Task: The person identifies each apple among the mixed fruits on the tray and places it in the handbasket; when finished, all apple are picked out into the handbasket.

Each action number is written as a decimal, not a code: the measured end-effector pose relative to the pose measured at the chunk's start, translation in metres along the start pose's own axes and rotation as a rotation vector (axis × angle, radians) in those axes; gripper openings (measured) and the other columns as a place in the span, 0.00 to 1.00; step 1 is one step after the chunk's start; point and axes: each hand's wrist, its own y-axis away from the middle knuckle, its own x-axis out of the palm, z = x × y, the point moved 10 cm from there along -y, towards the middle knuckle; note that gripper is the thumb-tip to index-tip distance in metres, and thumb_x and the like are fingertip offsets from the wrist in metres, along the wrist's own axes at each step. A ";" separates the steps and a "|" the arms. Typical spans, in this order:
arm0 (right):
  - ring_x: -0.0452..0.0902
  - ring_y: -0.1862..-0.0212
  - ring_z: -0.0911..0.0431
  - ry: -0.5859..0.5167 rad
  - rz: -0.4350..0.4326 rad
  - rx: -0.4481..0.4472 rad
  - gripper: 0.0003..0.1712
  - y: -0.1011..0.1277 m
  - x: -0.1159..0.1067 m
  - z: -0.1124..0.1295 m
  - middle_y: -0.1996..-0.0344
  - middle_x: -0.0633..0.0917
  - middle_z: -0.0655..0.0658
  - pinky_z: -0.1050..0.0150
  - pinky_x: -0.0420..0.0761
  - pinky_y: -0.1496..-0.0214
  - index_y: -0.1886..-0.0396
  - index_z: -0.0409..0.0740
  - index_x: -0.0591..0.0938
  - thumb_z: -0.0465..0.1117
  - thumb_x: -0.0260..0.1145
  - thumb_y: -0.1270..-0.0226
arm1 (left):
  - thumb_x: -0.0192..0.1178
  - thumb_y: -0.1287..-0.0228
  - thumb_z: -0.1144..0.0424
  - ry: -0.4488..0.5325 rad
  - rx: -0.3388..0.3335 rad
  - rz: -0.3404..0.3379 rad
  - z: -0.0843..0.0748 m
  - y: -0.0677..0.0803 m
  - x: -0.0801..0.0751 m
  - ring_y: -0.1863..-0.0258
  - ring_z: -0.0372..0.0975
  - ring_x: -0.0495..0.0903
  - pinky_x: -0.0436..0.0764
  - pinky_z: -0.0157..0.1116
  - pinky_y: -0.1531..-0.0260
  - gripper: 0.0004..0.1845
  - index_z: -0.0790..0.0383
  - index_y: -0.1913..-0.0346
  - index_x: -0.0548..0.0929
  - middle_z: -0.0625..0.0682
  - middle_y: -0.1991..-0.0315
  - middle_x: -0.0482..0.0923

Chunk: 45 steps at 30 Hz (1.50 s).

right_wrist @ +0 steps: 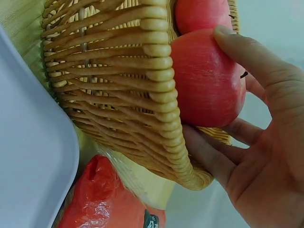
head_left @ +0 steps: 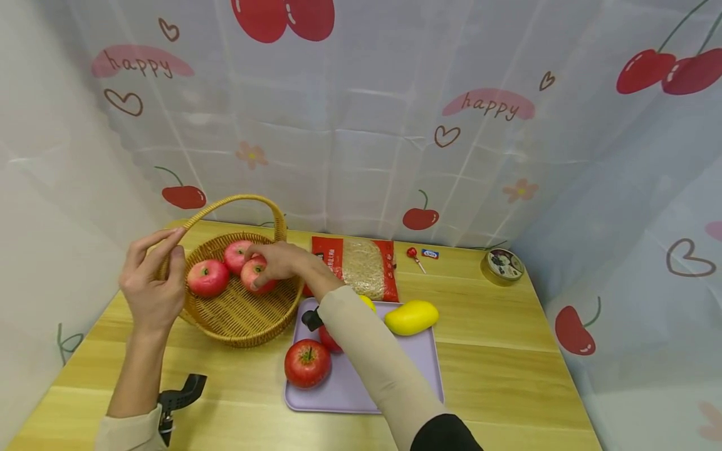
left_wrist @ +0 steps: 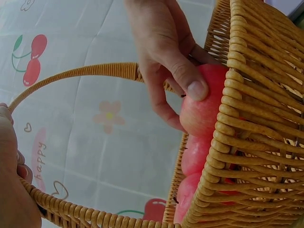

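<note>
A wicker basket (head_left: 242,341) with a tall arched handle stands at the left of the table, several pink-red apples (head_left: 208,278) inside. My left hand (head_left: 152,291) holds the handle on its left side; the left wrist view catches this hand (left_wrist: 14,175) at its edge. Reaching in over the right rim, my right hand (head_left: 284,260) grips one apple (head_left: 255,273). The right wrist view shows the thumb on top of that apple (right_wrist: 209,80) and the other fingers around its far side, close by the woven rim (right_wrist: 161,85).
Right of the basket lies a lilac tray (head_left: 414,357) with a red apple (head_left: 307,363), another red fruit partly under my right arm, and a yellow mango (head_left: 412,317). Behind are a red-ended food packet (head_left: 362,269), a lollipop (head_left: 412,254), a small blue wrapper (head_left: 430,254) and a round tin (head_left: 502,267).
</note>
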 end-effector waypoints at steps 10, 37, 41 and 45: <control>0.74 0.47 0.59 0.050 -0.023 0.026 0.36 -0.002 -0.001 -0.002 0.44 0.79 0.58 0.62 0.75 0.47 0.36 0.69 0.73 0.63 0.75 0.44 | 0.61 0.36 0.69 -0.015 -0.006 0.002 0.010 0.003 0.000 0.54 0.41 0.83 0.76 0.27 0.52 0.10 0.66 0.58 0.91 0.63 0.58 0.85; 0.71 0.37 0.61 0.272 -0.088 0.027 0.37 -0.009 -0.001 0.006 0.39 0.78 0.57 0.59 0.74 0.40 0.33 0.71 0.74 0.62 0.74 0.43 | 0.59 0.38 0.75 0.004 -0.021 0.002 -0.017 -0.004 0.004 0.54 0.36 0.82 0.76 0.26 0.52 0.10 0.71 0.59 0.90 0.66 0.58 0.84; 0.71 0.37 0.60 0.269 -0.104 0.032 0.37 -0.009 -0.004 0.007 0.39 0.78 0.57 0.59 0.74 0.39 0.32 0.71 0.75 0.60 0.75 0.43 | 0.59 0.38 0.75 0.003 -0.019 -0.002 -0.019 -0.005 0.003 0.54 0.37 0.82 0.76 0.26 0.52 0.10 0.72 0.59 0.90 0.66 0.58 0.84; 0.69 0.34 0.60 0.265 -0.123 0.037 0.36 -0.009 -0.007 0.008 0.37 0.77 0.57 0.59 0.73 0.38 0.32 0.70 0.75 0.58 0.74 0.42 | 0.59 0.38 0.75 0.005 -0.018 -0.004 -0.018 -0.005 0.002 0.54 0.37 0.82 0.76 0.26 0.52 0.10 0.72 0.59 0.90 0.66 0.58 0.84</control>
